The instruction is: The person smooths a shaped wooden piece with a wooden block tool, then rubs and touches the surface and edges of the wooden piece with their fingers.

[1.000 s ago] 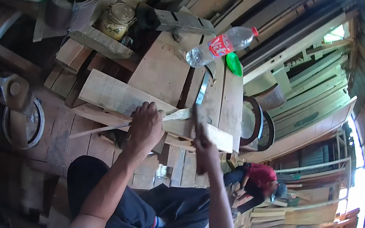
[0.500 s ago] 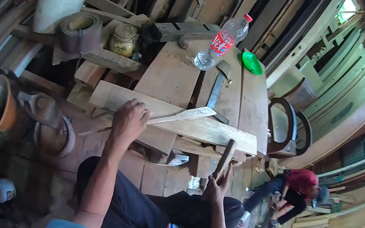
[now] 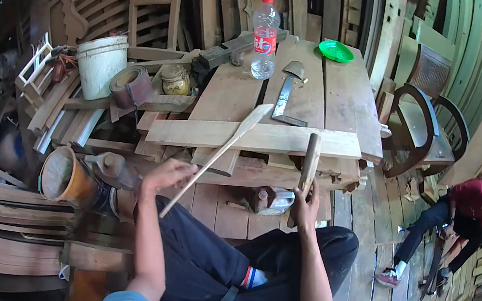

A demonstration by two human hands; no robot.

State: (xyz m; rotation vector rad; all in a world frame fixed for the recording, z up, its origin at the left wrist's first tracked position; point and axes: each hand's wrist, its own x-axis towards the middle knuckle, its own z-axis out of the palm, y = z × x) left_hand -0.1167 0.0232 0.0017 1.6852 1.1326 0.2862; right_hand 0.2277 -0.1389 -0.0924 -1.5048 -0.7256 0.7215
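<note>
My left hand is at the bench's near side, its fingertips closed on a long, thin wooden stick. The stick slants up and away, its broad, flat, pale end lying over a plank; its narrow end points down toward my lap. My right hand grips a short, stout wooden bar low down, holding it nearly upright in front of the plank. Beyond the plank, a metal try square rests on the wooden bench.
A plastic bottle and a green dish stand on the bench's far part. To the left are a white bucket, a sanding roll and a jar. A jug sits below the bench. A person crouches at right.
The view has swung right and levelled. The stick now points more steeply up and away, with my left hand lower beside it. My right hand still holds the bar, now more upright.
</note>
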